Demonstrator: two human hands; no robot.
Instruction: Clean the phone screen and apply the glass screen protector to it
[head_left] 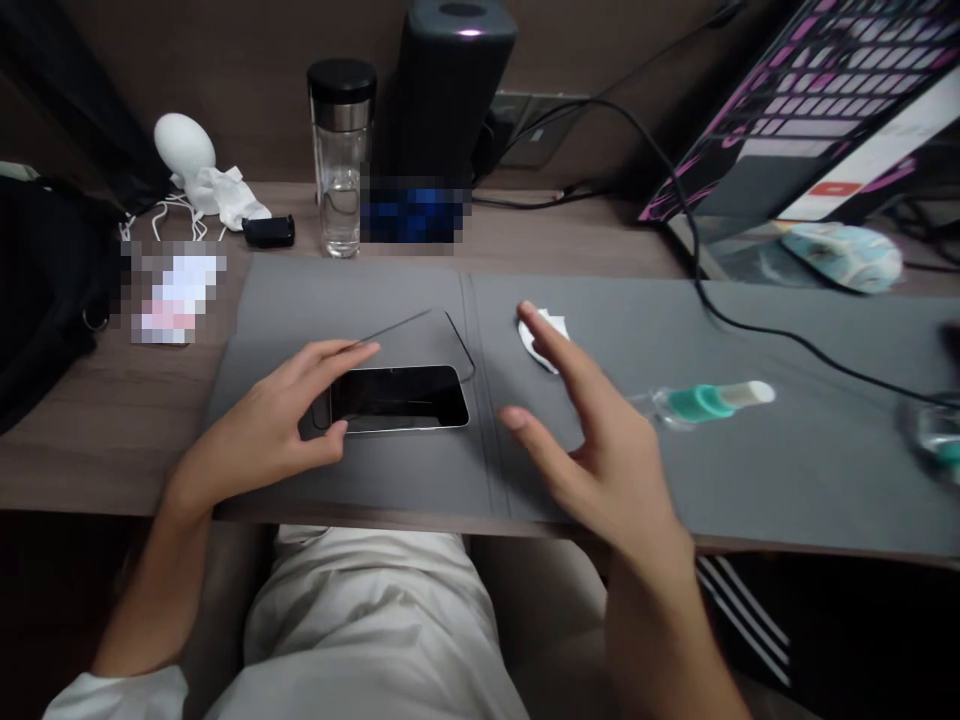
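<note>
A phone (401, 398) with a dark screen and pale edge lies flat on the grey desk mat. At its left end, a clear screen protector with a thin black border (460, 340) is tilted over and behind it. My left hand (277, 415) holds the protector's left end between thumb and fingers; whether it also touches the phone is hard to tell. Right of the phone, my right hand (592, 440) hovers open over the mat, thumb and index finger apart, holding nothing. Beyond its fingertips lies a white crumpled wipe (553, 330).
A small spray bottle with a green collar (701, 402) lies right of my right hand. Behind stand a glass water bottle (341, 160) and a dark tower-shaped device (454, 100). A black cable (694, 250) crosses the mat (810, 460). A patterned mouse (844, 255) sits at the back right.
</note>
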